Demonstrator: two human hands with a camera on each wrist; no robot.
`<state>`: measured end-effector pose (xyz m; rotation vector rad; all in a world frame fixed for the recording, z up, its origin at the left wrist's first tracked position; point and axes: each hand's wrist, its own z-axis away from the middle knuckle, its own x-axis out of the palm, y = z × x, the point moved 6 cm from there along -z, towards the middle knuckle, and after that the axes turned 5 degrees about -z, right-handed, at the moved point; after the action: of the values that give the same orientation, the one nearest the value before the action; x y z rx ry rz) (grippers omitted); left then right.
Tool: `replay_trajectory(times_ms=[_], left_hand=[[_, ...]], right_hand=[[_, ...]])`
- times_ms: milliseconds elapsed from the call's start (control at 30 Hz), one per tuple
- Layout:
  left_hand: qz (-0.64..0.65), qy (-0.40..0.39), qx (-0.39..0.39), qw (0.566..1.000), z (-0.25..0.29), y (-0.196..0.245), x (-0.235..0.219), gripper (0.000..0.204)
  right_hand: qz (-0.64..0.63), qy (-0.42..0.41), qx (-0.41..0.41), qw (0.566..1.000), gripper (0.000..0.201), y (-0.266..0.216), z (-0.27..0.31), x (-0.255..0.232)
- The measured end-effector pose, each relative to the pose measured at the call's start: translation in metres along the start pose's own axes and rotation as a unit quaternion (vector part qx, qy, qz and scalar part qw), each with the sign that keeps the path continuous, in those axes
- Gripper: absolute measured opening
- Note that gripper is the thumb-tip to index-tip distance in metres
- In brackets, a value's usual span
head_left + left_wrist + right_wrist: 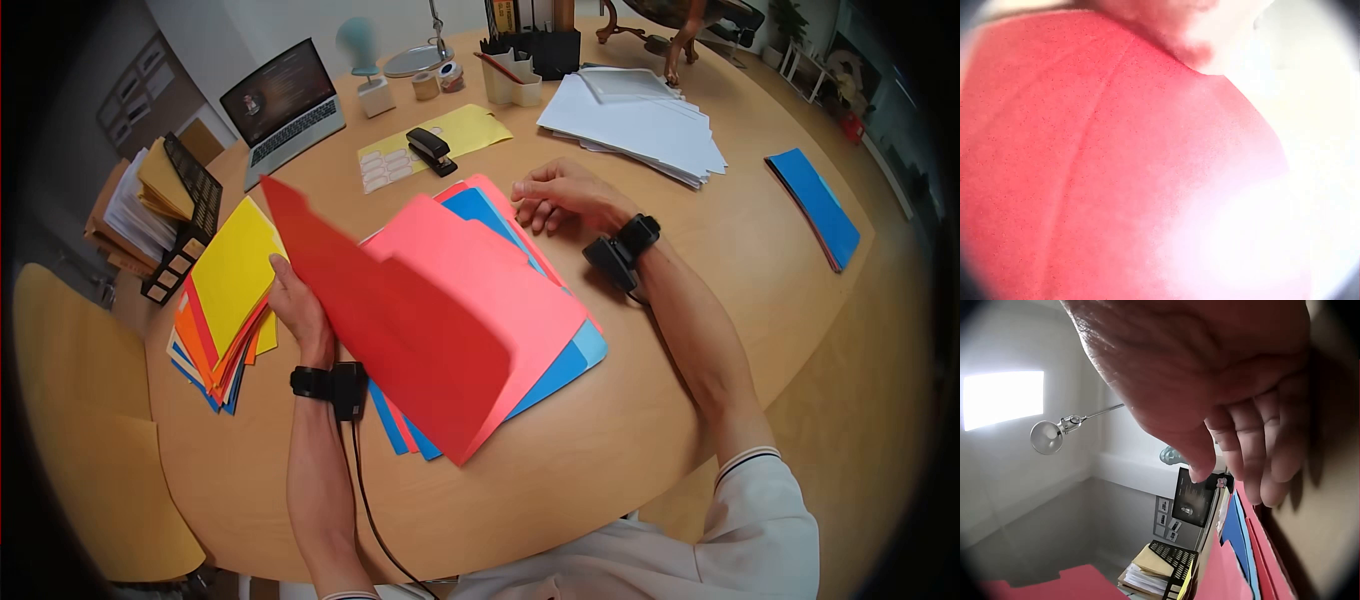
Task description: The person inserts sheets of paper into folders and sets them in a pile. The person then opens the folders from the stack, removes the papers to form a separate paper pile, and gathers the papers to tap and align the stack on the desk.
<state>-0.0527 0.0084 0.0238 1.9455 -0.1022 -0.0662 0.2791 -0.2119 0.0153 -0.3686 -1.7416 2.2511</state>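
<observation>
A red folder flap [400, 320] stands raised and tilted over a stack of pink and blue folders [480, 270] in the head view. My left hand [298, 305] holds its left edge, the fingers hidden behind the flap. The red sheet [1104, 156] fills most of the left wrist view, with part of the hand [1191, 31] at its top edge. Beyond the stack's upper right corner, my right hand [565, 197] rests on its side with loosely bent fingers, holding nothing. In the right wrist view this hand [1235, 419] is beside the folder edges [1250, 550].
Yellow, orange and blue folders [235, 265] lie at the left, near a file rack [190, 220] and a laptop [290, 110]. A stapler [431, 150] sits on a yellow folder [480, 122]. White papers [630, 125] and blue folders [815, 205] are at the right.
</observation>
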Motion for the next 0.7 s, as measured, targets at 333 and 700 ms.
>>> replay_trajectory(times_ms=[333, 700], left_hand=[[-0.429, -0.088, 0.13, 0.889, 0.006, 0.011, 0.007, 0.051], [-0.385, -0.072, 0.146, 0.909, -0.004, 0.001, 0.002, 0.062]], right_hand=[[0.017, -0.014, -0.028, 0.999, 0.028, 0.002, -0.003, 0.007], [0.035, -0.003, -0.03, 0.999, 0.031, -0.005, 0.003, 0.008]])
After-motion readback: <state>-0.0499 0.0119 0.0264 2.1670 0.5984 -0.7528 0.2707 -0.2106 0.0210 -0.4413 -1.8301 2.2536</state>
